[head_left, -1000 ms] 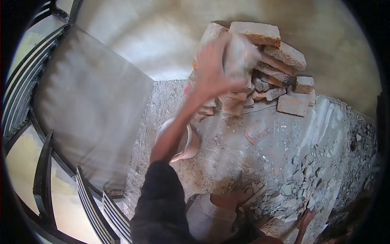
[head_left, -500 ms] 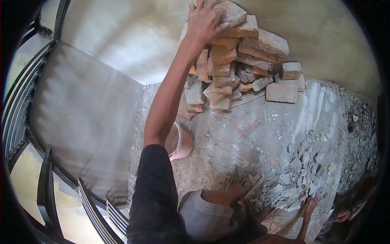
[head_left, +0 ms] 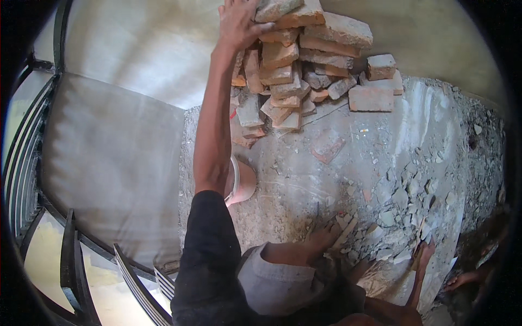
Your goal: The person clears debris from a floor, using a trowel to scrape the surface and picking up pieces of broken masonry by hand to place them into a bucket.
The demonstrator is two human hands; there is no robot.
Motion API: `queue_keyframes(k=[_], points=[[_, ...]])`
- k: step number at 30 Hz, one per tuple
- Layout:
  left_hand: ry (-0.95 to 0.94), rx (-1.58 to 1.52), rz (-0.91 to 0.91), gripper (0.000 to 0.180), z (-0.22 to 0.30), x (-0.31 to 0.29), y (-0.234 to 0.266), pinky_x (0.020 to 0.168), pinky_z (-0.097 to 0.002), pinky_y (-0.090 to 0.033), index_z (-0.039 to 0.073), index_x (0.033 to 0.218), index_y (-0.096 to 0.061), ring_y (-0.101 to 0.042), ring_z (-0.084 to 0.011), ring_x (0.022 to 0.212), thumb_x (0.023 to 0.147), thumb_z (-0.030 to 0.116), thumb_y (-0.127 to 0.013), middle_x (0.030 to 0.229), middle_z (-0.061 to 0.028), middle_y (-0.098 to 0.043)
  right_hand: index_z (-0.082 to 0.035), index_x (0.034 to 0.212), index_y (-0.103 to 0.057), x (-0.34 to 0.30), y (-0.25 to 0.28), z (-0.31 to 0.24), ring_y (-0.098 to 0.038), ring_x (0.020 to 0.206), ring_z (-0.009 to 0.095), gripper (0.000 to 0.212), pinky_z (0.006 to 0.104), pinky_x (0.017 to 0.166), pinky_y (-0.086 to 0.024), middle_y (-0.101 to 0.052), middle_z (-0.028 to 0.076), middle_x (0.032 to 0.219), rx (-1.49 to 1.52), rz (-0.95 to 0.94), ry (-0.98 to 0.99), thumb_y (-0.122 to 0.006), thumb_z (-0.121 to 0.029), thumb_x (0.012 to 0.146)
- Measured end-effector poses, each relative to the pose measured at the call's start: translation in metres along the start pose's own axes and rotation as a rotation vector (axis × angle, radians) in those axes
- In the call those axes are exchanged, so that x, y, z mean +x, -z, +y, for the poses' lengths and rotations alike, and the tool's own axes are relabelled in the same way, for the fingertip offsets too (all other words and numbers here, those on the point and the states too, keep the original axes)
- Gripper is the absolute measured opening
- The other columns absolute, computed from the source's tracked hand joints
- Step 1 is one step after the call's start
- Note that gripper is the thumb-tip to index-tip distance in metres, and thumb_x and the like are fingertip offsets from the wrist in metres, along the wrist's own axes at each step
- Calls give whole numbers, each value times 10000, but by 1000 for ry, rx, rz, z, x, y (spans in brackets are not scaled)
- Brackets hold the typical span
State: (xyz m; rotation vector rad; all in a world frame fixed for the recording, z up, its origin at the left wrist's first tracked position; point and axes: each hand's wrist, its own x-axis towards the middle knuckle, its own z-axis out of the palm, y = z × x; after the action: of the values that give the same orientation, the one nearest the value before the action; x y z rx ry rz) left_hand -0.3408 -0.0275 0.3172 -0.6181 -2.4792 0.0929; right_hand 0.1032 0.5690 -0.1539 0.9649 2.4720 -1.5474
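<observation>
My left hand (head_left: pixel 237 23) reaches to the top of a brick pile, its fingers spread and its thumb stretched along the end of the topmost brick (head_left: pixel 276 8). That brick is cut off by the picture's upper edge. Below it are stacked rough, mortar-covered bricks (head_left: pixel 280 55), some whole and some broken. A bare hand (head_left: pixel 426 251), seemingly my right one, is low over rubble (head_left: pixel 402 217) at the right; its fingers are too small and dim to read. Beside my left forearm stands a pink bucket (head_left: pixel 246 182), partly hidden.
Two loose bricks (head_left: pixel 371 99) lie right of the pile. A flat brick piece (head_left: pixel 327 151) rests on the dusty floor (head_left: pixel 283 190). Black metal railings (head_left: pixel 24 146) curve along the left. Another person's hand (head_left: pixel 461 280) shows dimly at the lower right.
The view has shifted, so the pile and my left hand appear farther up and left. My left hand stays against the topmost brick. The lower-right hand appears slightly higher.
</observation>
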Motion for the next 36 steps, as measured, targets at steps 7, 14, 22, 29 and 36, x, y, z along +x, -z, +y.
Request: queue_keyframes(k=[7,14,22,29,36], points=[[-69,203,350,686,40,-48,-31,878,-464,-360,97,1240,-480,-436,-336,1040,664,368,-735,1171,-164,-466,19,1223,-510,-15,1,-66,-521,656,174,489,312,597,-425,-588,67,800,-82,-144,-117,-449,-72,746],[68,-323,-384,831,204,-207,-134,857,-465,-379,-9,1232,-436,-435,-352,1065,634,490,-725,1162,-193,-453,-63,1279,-464,37,37,-167,-576,845,430,483,498,738,-434,-596,260,892,-847,163,197,-496,-229,826],[401,-218,-466,975,193,-254,-209,914,-468,-376,-40,1232,-386,-427,-376,1097,538,522,-780,1161,-220,-431,-79,1231,-514,102,-14,-193,-579,883,396,409,463,760,-458,-594,229,953,-932,9,497,-519,-153,828],[632,-316,-632,1033,188,-260,-201,969,-465,-337,-42,1293,-366,-427,-377,1148,529,525,-771,1213,-250,-453,-14,1096,-550,18,-44,-237,-604,797,401,404,456,681,-478,-608,240,908,-1073,-384,614,-610,-257,779],[1158,-1731,-399,842,206,-282,-158,901,-423,-432,8,1287,-378,-506,-305,1033,671,511,-653,1122,-125,-506,-52,1216,-507,-17,-33,-222,-611,880,387,462,448,757,-493,-610,203,1066,-941,-431,480,-598,-173,779]])
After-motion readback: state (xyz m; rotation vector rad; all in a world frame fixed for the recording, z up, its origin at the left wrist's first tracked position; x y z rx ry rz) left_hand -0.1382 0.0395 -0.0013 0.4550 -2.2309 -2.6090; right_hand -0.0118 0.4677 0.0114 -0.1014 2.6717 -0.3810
